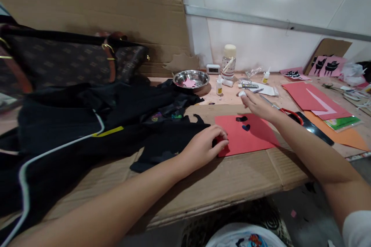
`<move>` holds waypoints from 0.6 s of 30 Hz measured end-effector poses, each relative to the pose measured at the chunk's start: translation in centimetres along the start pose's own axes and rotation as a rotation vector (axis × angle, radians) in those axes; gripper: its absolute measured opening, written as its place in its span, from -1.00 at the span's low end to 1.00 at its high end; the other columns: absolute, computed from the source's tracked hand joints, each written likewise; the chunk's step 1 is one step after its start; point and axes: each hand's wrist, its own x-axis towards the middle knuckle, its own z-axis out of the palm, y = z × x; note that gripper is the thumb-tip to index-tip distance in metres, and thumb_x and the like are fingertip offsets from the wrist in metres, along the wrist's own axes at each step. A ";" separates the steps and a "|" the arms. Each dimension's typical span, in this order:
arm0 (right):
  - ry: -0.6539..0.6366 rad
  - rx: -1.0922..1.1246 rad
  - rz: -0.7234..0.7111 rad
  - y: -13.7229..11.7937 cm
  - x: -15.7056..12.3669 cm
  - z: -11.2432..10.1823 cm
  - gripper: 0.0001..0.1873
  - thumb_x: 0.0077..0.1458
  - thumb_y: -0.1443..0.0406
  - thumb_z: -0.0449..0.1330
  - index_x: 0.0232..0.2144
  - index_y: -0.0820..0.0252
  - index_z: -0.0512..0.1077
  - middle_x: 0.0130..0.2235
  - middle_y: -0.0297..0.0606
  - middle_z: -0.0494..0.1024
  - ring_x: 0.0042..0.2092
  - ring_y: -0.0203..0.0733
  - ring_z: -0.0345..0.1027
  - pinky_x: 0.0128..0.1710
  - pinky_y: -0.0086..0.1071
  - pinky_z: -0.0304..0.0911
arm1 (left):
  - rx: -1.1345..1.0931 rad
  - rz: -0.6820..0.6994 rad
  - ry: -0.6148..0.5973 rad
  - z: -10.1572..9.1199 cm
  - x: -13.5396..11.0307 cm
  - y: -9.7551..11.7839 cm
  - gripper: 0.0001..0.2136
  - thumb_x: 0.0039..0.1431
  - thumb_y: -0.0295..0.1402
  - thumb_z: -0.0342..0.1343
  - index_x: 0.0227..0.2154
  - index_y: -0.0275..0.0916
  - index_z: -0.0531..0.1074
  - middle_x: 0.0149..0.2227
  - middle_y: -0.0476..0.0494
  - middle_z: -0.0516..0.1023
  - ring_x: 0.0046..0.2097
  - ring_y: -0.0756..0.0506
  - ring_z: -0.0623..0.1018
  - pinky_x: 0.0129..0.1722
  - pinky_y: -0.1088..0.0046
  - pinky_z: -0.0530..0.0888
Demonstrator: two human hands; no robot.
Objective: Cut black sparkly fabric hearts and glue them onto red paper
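Observation:
At the left edge of the red paper (251, 142), my left hand (207, 144) rests with curled fingers, its thumb close to the fingertips. Something dark shows in the gap between them, too hidden to name. A black curved piece (241, 119) and a dark heart-shaped piece (246, 127) lie on the paper. Past the paper's far edge, my right hand (256, 104) pinches a small white object (242, 93) whose kind I cannot make out. Black cloth (171, 142) with a cut edge lies beside and partly behind my left hand.
Scissors with red handles (291, 115) lie beneath my right forearm. Behind stand a metal bowl (191, 74), a glue bottle (219, 86), another glue bottle (266, 76) and a glass bottle (228, 61). A white cable (58, 154) crosses the cloth; a brown bag (72, 58) stands left.

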 end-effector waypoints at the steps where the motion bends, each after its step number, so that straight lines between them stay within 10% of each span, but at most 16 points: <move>1: -0.037 0.077 -0.041 -0.8 -0.9 -0.3 -0.59 0.44 0.04 -0.20 -0.20 0.07 0.34 -0.35 -0.23 0.51 -0.24 -0.07 0.39 -0.15 -0.17 0.28 | -0.001 0.004 -0.005 0.0 0.0 0.0 -0.89 0.30 -0.34 0.06 -0.34 -0.17 0.43 -0.19 -0.14 0.57 -0.13 -0.14 0.54 -0.08 0.30 0.46; 12: -0.093 0.537 -0.033 -4.6 -5.3 -0.3 -0.76 0.18 0.11 0.28 -0.23 0.07 0.36 -0.25 -0.33 0.43 -0.30 -0.24 0.30 -0.31 -0.36 0.21 | 0.040 0.004 0.010 0.0 0.0 -0.4 -0.87 0.31 -0.27 0.02 -0.30 -0.16 0.41 -0.15 -0.16 0.57 -0.12 -0.16 0.54 -0.07 0.26 0.45; 18: -0.235 0.838 0.064 -4.3 -5.6 -0.1 -0.36 0.25 -0.26 -0.04 -0.26 0.16 0.40 -0.43 -0.36 0.32 -0.49 -0.30 0.12 -0.49 -0.36 0.07 | 0.041 0.010 0.022 -0.2 0.0 -0.3 -0.87 0.31 -0.27 0.03 -0.33 -0.16 0.40 -0.18 -0.14 0.57 -0.16 -0.14 0.54 -0.11 0.29 0.45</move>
